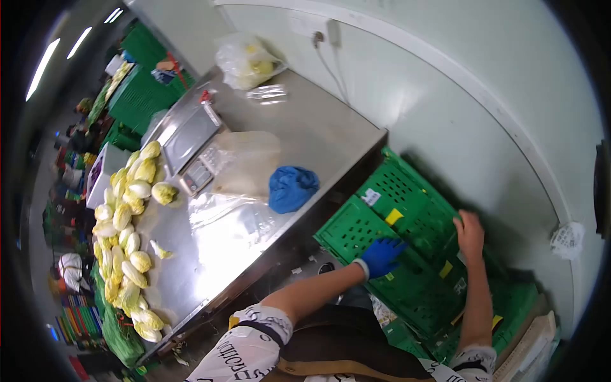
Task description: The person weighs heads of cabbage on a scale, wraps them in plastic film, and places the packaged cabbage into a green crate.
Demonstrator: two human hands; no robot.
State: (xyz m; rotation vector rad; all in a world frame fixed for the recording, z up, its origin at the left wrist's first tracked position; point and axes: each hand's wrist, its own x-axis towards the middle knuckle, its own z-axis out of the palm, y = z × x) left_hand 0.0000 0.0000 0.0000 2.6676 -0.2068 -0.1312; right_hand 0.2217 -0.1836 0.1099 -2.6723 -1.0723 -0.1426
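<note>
My left hand (pixel 382 256), in a blue glove, lies against a green plastic crate (pixel 354 230) with its fingers stretched out. My bare right hand (pixel 470 234) is at the far right edge of the crates, its fingers curled over the rim of a green crate (pixel 433 207). The crates have slotted walls, with yellow labels (pixel 394 216) and a white label (pixel 371 197). They stand between the metal table and the wall, and appear tilted in this view.
On the metal table (pixel 337 127) are many pale yellow chicory heads (pixel 132 274), a weighing scale (pixel 194 146), clear plastic sheets (pixel 232 223), a crumpled blue bag (pixel 293 189) and a filled plastic bag (pixel 245 62). A wall (pixel 439 114) stands behind the crates.
</note>
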